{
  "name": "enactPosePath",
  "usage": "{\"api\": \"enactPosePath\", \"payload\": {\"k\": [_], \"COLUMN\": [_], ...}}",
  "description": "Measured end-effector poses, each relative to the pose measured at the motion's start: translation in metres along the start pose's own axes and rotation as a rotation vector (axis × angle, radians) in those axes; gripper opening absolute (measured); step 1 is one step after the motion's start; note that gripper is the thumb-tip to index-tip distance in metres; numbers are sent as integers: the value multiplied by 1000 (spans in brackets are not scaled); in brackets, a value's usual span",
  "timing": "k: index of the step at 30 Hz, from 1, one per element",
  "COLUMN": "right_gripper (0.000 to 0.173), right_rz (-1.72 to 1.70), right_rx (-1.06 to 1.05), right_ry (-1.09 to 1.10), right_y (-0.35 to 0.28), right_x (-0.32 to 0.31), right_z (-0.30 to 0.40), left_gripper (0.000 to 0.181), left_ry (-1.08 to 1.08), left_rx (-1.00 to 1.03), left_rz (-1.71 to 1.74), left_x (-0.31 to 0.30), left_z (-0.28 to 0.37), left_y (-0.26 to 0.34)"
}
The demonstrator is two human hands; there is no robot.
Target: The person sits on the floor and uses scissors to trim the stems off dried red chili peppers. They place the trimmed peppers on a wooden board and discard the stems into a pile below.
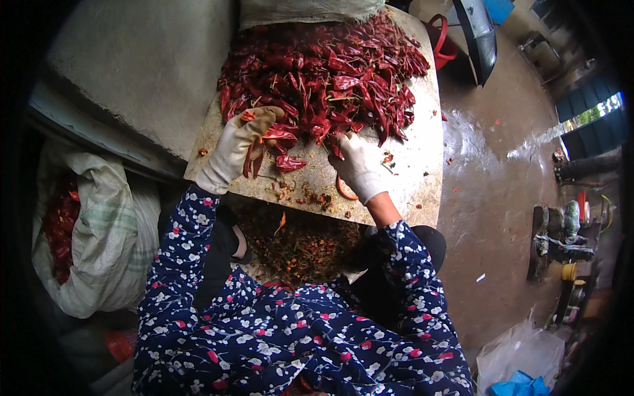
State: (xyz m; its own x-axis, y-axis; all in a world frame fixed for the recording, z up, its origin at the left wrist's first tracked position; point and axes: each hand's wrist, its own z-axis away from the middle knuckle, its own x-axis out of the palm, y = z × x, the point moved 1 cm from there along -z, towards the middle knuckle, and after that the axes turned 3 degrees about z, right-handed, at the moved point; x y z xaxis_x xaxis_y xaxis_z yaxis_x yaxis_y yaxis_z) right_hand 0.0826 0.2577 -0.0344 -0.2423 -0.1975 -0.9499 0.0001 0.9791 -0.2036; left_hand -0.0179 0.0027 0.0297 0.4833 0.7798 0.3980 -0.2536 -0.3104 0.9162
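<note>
A big heap of dried red chili peppers covers the far part of a worn board tabletop. My left hand, in a whitish work glove, is closed around several dried chilies at the heap's near left edge. My right hand, gloved too, has its fingers bent at the near edge of the heap, touching a dark red chili; whether it grips it I cannot tell. One loose chili lies between my hands. Pale seeds and small bits are scattered near the board's front edge, beside a round orange-red object partly behind my right hand.
Stems and scraps are piled below the board, between my legs. A white woven sack holding red chilies stands at left, near a grey wall. A red bucket and a dark umbrella are at the far right. Clear plastic lies lower right.
</note>
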Motion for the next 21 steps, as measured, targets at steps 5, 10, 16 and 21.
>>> {"api": "enactPosePath", "payload": {"k": [5,10,16,21], "right_gripper": [62,18,20,21], "right_rz": [254,288,-808,-1630], "right_rx": [-130,68,332,212], "right_ry": [61,78,389,152], "right_y": [-14,-19,8,-6], "right_x": [32,52,8,-22], "right_z": [-19,-39,-47,-31], "left_gripper": [37,34,31,49], "left_ry": [-167,-88,29,-146], "left_rx": [-13,-65,-236,-250], "left_rz": [25,-161,-132,144], "left_x": [2,7,1,5], "left_z": [6,6,5,4], "left_y": [-15,-16,-16,-36]}}
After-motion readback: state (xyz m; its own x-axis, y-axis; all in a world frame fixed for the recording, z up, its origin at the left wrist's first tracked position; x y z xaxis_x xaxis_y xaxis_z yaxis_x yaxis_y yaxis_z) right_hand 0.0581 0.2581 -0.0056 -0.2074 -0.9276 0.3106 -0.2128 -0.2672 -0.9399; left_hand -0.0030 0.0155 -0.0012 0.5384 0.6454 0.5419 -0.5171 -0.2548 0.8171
